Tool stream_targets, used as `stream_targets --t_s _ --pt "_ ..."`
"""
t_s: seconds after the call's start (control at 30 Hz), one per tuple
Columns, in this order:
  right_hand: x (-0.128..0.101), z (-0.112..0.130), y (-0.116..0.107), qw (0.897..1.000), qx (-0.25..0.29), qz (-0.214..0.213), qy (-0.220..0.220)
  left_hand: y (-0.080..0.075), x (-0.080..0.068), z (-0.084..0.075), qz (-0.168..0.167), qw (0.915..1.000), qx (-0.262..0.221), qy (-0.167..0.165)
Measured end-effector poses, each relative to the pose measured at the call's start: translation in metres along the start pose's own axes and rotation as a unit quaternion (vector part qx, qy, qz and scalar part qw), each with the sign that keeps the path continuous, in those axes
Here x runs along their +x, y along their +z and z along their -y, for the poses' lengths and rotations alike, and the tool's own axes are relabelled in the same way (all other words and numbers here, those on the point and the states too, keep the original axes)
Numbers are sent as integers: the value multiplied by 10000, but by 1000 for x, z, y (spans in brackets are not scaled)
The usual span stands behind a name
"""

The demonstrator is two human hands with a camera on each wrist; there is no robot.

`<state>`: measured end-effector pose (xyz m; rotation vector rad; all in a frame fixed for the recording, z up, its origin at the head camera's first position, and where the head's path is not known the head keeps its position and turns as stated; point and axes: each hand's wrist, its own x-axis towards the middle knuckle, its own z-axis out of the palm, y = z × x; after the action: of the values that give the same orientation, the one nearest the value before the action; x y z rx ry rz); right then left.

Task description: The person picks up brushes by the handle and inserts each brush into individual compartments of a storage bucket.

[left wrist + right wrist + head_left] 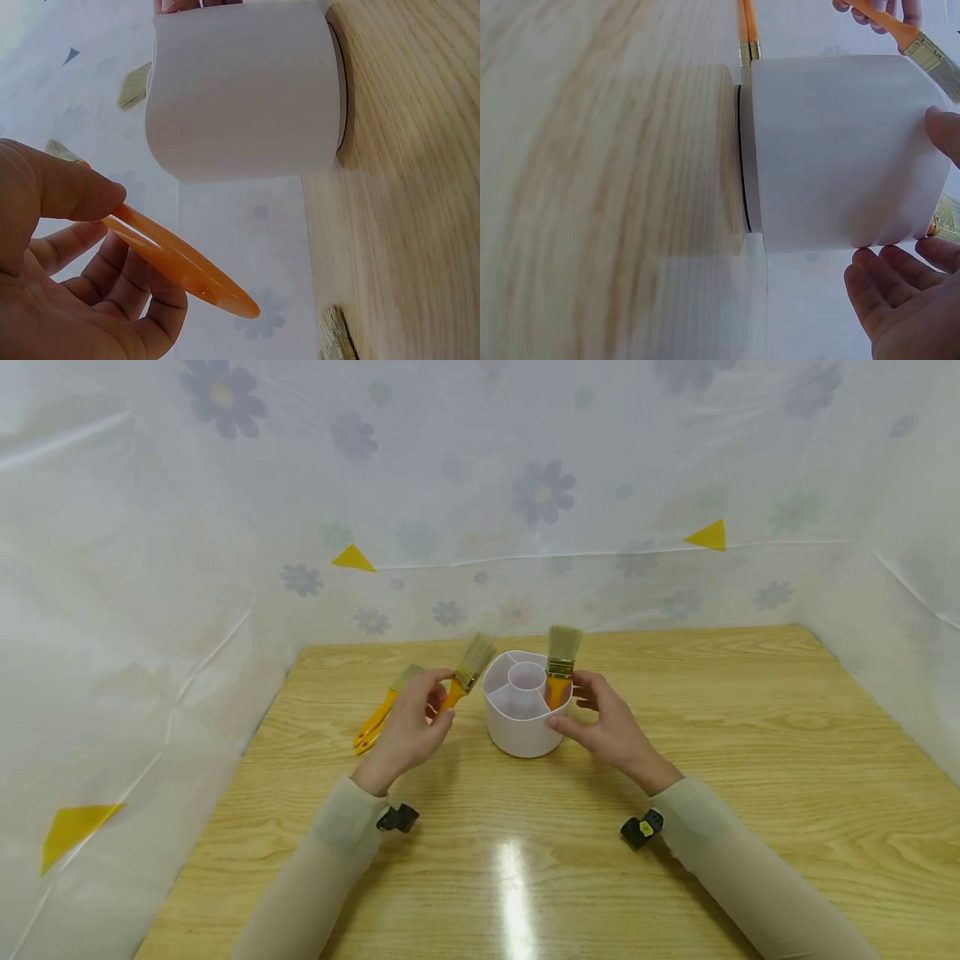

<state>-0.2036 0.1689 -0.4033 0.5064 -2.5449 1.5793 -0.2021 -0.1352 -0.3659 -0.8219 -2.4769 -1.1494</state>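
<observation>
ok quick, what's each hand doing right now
Left hand: grips the orange handle of a paintbrush.
Right hand: open, thumb and fingers resting against the white holder, steadying it.

Head view: handle of brush [561, 667] standing in white holder [522, 714] is hidden below the rim; compartment walls cover its lower end. Left hand [408, 731] covers mid-handle of the held brush [467, 672]. Brushes lying on surface [378, 720] partly hidden behind that hand; count cannot be told. Left wrist view: held brush's bristles hidden behind the thumb, holder top cut off by upper edge. Right wrist view: right hand [911, 296] cut off at lower-right edge; surface [592, 187] blurred.
</observation>
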Motion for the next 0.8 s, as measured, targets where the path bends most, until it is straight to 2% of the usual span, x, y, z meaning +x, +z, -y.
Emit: stream_targets --t_s 0.43,0.6,0.8 --pt "-1 1 0 10000 15 17 -63 3 0 -4 -160 9997 -169 50" --pt "-1 2 0 10000 -7 16 -62 4 -1 -4 -76 9997 -224 46" --pt "0 1 0 10000 -8 43 -42 5 -1 -7 58 9999 -8 116"
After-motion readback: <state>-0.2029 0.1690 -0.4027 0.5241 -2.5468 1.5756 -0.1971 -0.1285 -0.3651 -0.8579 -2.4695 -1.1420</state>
